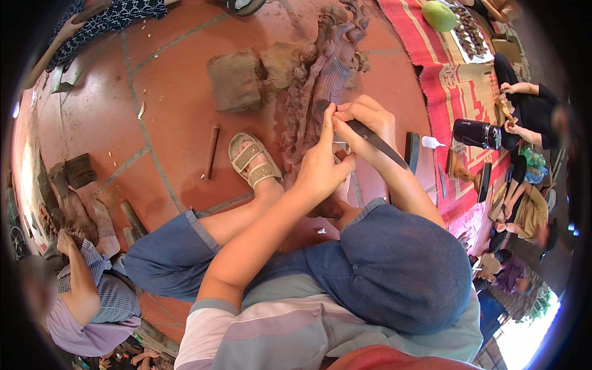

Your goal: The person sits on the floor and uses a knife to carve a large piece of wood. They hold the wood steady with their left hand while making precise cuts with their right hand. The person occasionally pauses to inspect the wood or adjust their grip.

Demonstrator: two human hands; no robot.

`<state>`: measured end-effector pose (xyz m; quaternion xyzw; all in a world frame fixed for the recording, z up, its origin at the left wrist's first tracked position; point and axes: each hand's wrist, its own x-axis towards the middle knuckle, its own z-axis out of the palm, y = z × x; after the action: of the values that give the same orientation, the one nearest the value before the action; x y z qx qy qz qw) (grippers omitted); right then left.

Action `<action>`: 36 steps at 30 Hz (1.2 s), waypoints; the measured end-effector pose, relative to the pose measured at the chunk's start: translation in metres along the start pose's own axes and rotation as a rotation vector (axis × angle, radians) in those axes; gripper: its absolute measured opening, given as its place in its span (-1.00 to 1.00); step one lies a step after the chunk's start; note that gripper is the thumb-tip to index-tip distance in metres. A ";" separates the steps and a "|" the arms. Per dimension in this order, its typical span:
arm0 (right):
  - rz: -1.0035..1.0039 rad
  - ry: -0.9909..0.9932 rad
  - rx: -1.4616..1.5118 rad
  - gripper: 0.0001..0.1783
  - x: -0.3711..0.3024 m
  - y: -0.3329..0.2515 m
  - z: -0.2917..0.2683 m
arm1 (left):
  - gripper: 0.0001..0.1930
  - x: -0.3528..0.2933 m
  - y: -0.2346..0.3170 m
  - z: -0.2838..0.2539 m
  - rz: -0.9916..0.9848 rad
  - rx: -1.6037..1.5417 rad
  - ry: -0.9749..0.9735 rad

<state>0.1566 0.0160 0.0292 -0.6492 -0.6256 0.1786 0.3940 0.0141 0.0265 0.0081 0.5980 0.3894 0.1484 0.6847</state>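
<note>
A long reddish-brown wood carving with rippled and knotted relief lies on the floor before me, its lower end running between my legs. My right hand is closed around a dark, flat, file-like tool, whose rear end sticks out past the wrist. At the tool's front end, against the carving, the fingers of my left hand press together near my right fingertips. The left thumb points toward my right wrist. The tool's working tip is mostly hidden by my fingers.
Wood blocks prop the carving on its left. A brown stick lies by my sandal. On the right, a red-and-tan mat holds a white bottle, a dark flask and a green fruit. Several people sit around.
</note>
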 end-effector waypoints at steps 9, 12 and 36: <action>0.053 0.073 0.112 -0.96 -0.013 0.011 -0.002 | 0.03 -0.004 -0.003 0.012 0.029 0.065 -0.016; 0.093 0.055 0.093 -0.95 -0.034 0.018 -0.003 | 0.03 -0.009 -0.020 0.019 0.016 0.137 -0.053; 0.181 0.155 0.269 -0.95 -0.031 0.028 0.002 | -0.01 -0.006 0.004 0.014 0.024 0.088 -0.046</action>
<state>0.1691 -0.0103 -0.0006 -0.6560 -0.5029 0.2449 0.5067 0.0206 0.0136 0.0138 0.6355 0.3725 0.1255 0.6645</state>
